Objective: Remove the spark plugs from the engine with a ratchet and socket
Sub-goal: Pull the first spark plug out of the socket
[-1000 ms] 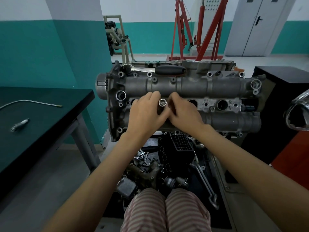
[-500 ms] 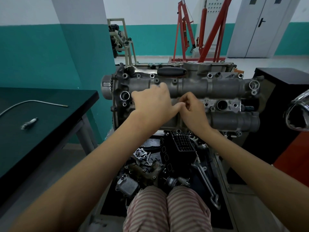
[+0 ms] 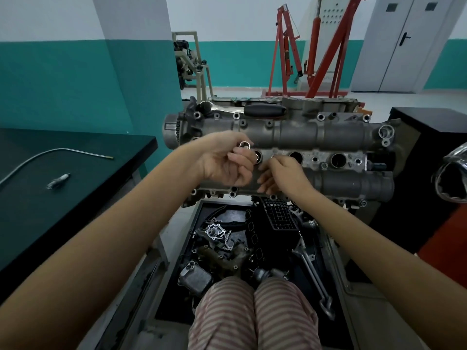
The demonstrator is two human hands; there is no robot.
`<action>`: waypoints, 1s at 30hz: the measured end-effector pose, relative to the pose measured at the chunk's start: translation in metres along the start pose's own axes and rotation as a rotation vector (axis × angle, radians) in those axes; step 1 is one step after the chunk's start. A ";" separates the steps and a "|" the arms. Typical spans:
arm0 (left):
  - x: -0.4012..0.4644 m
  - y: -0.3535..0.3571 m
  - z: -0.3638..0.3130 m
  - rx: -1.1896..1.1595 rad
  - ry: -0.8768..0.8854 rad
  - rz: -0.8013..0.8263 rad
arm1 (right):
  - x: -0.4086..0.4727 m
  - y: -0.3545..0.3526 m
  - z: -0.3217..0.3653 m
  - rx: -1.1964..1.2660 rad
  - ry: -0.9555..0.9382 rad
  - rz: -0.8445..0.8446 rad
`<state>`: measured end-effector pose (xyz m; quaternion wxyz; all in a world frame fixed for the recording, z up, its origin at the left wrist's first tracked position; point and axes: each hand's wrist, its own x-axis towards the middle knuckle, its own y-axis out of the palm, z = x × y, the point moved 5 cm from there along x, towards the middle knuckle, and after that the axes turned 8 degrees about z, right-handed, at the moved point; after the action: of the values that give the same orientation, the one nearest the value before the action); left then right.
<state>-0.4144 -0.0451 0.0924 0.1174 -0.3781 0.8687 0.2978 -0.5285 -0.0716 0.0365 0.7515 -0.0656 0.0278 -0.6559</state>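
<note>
The grey engine head (image 3: 328, 137) stands in front of me, with a row of round spark plug wells (image 3: 295, 157) along its middle. My left hand (image 3: 225, 165) is raised just off the head near the left wells and grips a silver socket (image 3: 245, 145), whose open ring end points up. Beside it, my right hand (image 3: 283, 175) rests against the head with curled fingers. Its fingertips are close to the left hand, and whether they pinch anything is hidden. A black-handled ratchet (image 3: 265, 111) lies on top of the engine. One spark plug (image 3: 58, 181) lies on the black table.
The black table (image 3: 75, 198) on the left also carries a bent metal tube (image 3: 50, 154). Below the engine, a tray holds loose engine parts (image 3: 227, 246) and a wrench (image 3: 313, 271). A black cabinet (image 3: 429, 137) stands at right. A red engine hoist (image 3: 316, 46) stands behind.
My left hand has lifted off the head and turned palm-up, bringing the socket out into view. My right hand has stayed by the same well.
</note>
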 end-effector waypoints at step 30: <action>-0.047 0.068 0.077 -0.092 0.353 0.135 | 0.011 0.026 0.013 0.992 0.380 0.059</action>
<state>-0.4336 0.0658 0.0808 -0.0746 -0.3701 0.8847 0.2733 -0.4999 -0.0784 0.0462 0.6922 0.4186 -0.1482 -0.5690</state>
